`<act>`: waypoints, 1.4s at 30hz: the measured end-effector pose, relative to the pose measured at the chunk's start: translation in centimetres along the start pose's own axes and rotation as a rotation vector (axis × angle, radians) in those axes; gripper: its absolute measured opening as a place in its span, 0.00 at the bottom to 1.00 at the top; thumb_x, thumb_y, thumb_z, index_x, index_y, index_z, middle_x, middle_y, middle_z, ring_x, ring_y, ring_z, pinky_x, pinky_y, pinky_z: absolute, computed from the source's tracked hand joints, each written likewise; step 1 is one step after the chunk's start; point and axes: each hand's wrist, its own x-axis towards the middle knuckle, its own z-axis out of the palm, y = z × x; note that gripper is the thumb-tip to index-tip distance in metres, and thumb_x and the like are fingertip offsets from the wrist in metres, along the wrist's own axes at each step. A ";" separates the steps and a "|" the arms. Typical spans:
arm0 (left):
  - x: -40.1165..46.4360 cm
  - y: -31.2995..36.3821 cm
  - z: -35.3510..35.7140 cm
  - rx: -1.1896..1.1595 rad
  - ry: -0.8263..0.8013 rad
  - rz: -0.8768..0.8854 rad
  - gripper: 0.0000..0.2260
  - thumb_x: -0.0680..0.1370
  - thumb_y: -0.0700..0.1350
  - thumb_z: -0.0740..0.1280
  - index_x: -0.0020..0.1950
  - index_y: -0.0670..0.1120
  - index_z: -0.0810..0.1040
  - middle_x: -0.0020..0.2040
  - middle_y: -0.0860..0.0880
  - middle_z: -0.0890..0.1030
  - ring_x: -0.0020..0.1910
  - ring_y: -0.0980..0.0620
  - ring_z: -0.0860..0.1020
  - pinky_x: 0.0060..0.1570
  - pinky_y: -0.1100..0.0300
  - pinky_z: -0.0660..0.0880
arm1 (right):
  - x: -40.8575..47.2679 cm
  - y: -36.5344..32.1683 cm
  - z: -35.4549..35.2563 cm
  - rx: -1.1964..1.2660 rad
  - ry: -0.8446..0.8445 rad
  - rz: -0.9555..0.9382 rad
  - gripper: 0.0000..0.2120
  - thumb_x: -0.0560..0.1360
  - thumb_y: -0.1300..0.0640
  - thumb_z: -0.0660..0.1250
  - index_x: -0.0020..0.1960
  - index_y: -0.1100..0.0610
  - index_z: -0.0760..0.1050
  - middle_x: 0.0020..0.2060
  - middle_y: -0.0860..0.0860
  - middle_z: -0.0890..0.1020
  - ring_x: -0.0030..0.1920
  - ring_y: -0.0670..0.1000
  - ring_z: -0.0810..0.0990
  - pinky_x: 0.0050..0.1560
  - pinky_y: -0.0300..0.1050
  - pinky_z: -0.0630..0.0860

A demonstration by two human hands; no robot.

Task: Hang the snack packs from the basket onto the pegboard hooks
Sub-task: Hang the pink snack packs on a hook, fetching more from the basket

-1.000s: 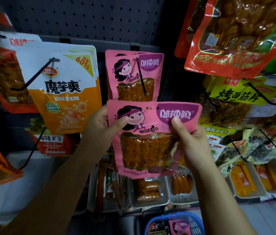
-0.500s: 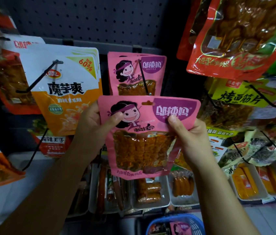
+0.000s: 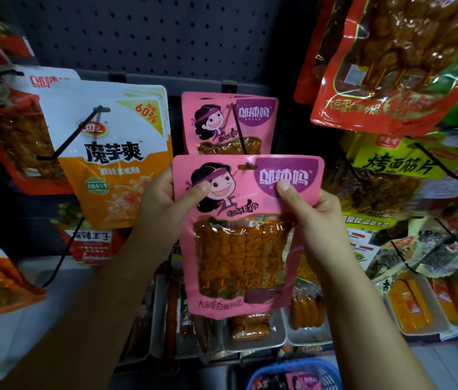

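A pink snack pack (image 3: 246,237) with a cartoon face and a clear window is held upright in front of the pegboard (image 3: 149,35). My left hand (image 3: 160,209) pinches its upper left edge and my right hand (image 3: 312,215) pinches its upper right. Its hang slot sits at the tip of a black hook (image 3: 237,130) that carries several matching pink packs (image 3: 229,123) just behind. Below, the blue basket (image 3: 295,374) shows one more pink pack inside.
White-and-orange packs (image 3: 115,153) hang on a long hook to the left, red packs (image 3: 391,66) and yellow-green packs (image 3: 399,167) to the right. White trays of sausages and snacks (image 3: 253,333) line the shelf under the hooks.
Both hands have raised the pink pack and levelled it, bringing its hang slot up to the tip of the hook with the matching packs.
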 end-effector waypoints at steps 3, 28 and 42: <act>0.8 -0.3 0.0 0.087 0.038 -0.036 0.09 0.77 0.38 0.66 0.51 0.50 0.79 0.46 0.50 0.85 0.46 0.51 0.84 0.43 0.58 0.80 | 0.6 0.2 0.2 0.004 0.031 0.023 0.06 0.71 0.47 0.70 0.44 0.47 0.84 0.41 0.49 0.87 0.43 0.48 0.85 0.40 0.34 0.78; 15.2 -2.9 0.7 0.664 0.343 -0.086 0.12 0.78 0.44 0.66 0.59 0.42 0.76 0.56 0.44 0.81 0.55 0.45 0.78 0.55 0.52 0.75 | 15.2 2.6 2.7 -0.254 0.213 0.217 0.12 0.75 0.52 0.68 0.56 0.57 0.78 0.50 0.55 0.83 0.48 0.54 0.81 0.54 0.53 0.78; 7.5 -5.2 -0.2 0.603 0.153 -0.175 0.29 0.78 0.39 0.64 0.76 0.46 0.55 0.74 0.46 0.64 0.72 0.48 0.63 0.70 0.50 0.62 | 11.0 6.7 1.5 -0.325 0.316 0.192 0.16 0.73 0.55 0.71 0.57 0.61 0.74 0.39 0.48 0.77 0.39 0.46 0.77 0.44 0.41 0.74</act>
